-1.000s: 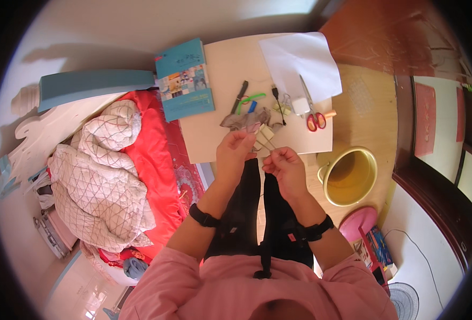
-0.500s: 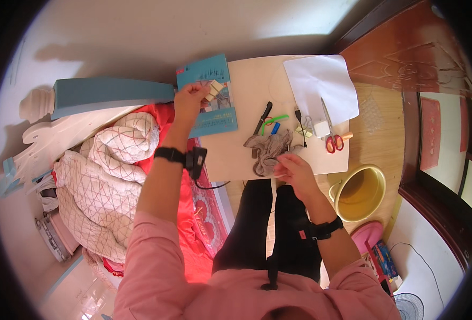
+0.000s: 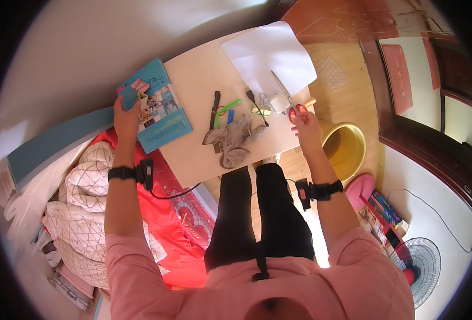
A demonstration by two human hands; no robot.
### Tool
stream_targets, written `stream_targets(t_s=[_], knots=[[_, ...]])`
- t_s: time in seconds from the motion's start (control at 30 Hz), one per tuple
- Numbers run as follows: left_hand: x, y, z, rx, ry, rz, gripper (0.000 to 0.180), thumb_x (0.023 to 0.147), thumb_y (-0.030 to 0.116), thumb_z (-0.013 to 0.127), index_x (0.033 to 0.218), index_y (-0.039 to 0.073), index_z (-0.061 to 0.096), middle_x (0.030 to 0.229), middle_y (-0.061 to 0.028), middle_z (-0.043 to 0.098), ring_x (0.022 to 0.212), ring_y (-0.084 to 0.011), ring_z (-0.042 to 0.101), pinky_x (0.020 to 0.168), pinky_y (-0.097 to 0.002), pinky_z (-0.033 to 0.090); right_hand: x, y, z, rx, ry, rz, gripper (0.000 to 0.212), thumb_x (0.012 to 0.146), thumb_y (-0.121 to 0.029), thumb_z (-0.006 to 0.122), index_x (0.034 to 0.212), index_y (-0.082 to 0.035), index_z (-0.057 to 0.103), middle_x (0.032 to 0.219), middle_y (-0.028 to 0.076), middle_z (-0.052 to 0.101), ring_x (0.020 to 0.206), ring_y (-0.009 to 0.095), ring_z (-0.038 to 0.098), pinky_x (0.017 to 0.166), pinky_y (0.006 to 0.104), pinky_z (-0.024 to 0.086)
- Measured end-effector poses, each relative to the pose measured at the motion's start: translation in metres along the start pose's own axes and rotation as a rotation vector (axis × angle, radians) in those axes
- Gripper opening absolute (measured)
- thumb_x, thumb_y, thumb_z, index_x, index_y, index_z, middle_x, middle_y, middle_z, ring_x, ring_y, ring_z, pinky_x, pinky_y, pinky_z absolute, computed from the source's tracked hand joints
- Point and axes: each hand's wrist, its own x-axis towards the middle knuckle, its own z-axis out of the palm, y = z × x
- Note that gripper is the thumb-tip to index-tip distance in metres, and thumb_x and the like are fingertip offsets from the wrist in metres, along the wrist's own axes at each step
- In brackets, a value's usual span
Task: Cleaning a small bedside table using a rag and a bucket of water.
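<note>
At the left edge of a blue book (image 3: 164, 130), my left hand (image 3: 126, 118) has its thumb and fingers apart. A small cream block (image 3: 142, 97) stands on the book close to that thumb, beside a flat pinkish piece (image 3: 139, 85). My right hand (image 3: 306, 128) closes its fingers on the red handles of a pair of scissors (image 3: 286, 92), whose blades lie over white paper (image 3: 270, 56). Left of the handles sits a small white block (image 3: 279, 103). A crumpled grey cloth (image 3: 235, 141) lies at the table's near side.
On the pale table (image 3: 188, 69) are a black pen (image 3: 214, 109), a green strip (image 3: 229, 111), a blue piece (image 3: 230, 117) and a black cable (image 3: 257, 106). A yellow bucket (image 3: 348, 152) stands on the floor at right. A quilt (image 3: 81, 226) lies at left, a fan (image 3: 420, 269) lower right.
My left hand, which held the cream block over the book, is now at the book's left edge. My right hand has gone from the grey cloth to the scissors. The view has turned.
</note>
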Motion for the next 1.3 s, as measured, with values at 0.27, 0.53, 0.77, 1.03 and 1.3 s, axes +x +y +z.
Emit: stream_targets(t_s=[0.27, 0.53, 0.77, 1.03, 1.3], knots=[[-0.132, 0.066, 0.022, 0.180, -0.225, 0.512, 0.043, 0.071, 0.004, 0.066, 0.112, 0.003, 0.053, 0.122, -0.0181, 0.051, 0.117, -0.0356, 0.047, 0.098, -0.0438, 0.038, 0.010, -0.037, 0.031, -0.865, -0.012, -0.269, 0.063, 0.073, -0.023, 0.068, 0.126, -0.006, 0.041, 0.112, 0.022, 0.048, 0.102, 0.038, 0.055, 0.083, 0.0449, 0.048], [-0.138, 0.063, 0.032, 0.307, -0.154, 0.509, 0.038, 0.072, -0.001, 0.061, 0.110, 0.005, 0.055, 0.132, -0.0201, 0.042, 0.125, -0.0433, 0.036, 0.103, -0.0489, 0.032, 0.016, -0.010, 0.029, -0.716, 0.056, -0.402, 0.060, 0.073, -0.019, 0.068, 0.126, -0.001, 0.045, 0.115, 0.021, 0.053, 0.102, 0.035, 0.054, 0.088, 0.0425, 0.044], [-0.087, -0.017, 0.025, 0.515, -0.100, 0.819, 0.038, 0.070, -0.004, 0.059, 0.107, 0.002, 0.054, 0.121, -0.0194, 0.048, 0.120, -0.0422, 0.040, 0.101, -0.0490, 0.035, -0.033, -0.027, 0.031, -0.379, -0.018, -0.243, 0.061, 0.072, -0.018, 0.071, 0.124, 0.001, 0.046, 0.102, 0.014, 0.057, 0.082, 0.022, 0.055, 0.075, 0.0329, 0.046], [-0.085, 0.074, 0.030, 0.395, -0.087, 0.708, 0.022, 0.075, 0.006, 0.061, 0.098, 0.007, 0.061, 0.103, -0.0135, 0.058, 0.099, -0.0352, 0.054, 0.079, -0.0411, 0.045, -0.068, -0.022, 0.032, -0.241, -0.140, -0.085, 0.054, 0.072, -0.017, 0.073, 0.117, 0.001, 0.049, 0.092, 0.008, 0.057, 0.070, 0.013, 0.052, 0.065, 0.0270, 0.045], [-0.134, 0.130, 0.121, -0.018, -0.491, 0.336, 0.013, 0.081, 0.014, 0.060, 0.088, 0.003, 0.062, 0.076, -0.0133, 0.062, 0.071, -0.0294, 0.061, 0.064, -0.0363, 0.048, -0.083, -0.010, 0.034, -0.044, -0.178, 0.135, 0.055, 0.074, -0.019, 0.073, 0.118, 0.003, 0.047, 0.091, 0.008, 0.058, 0.075, 0.012, 0.054, 0.068, 0.0266, 0.046]])
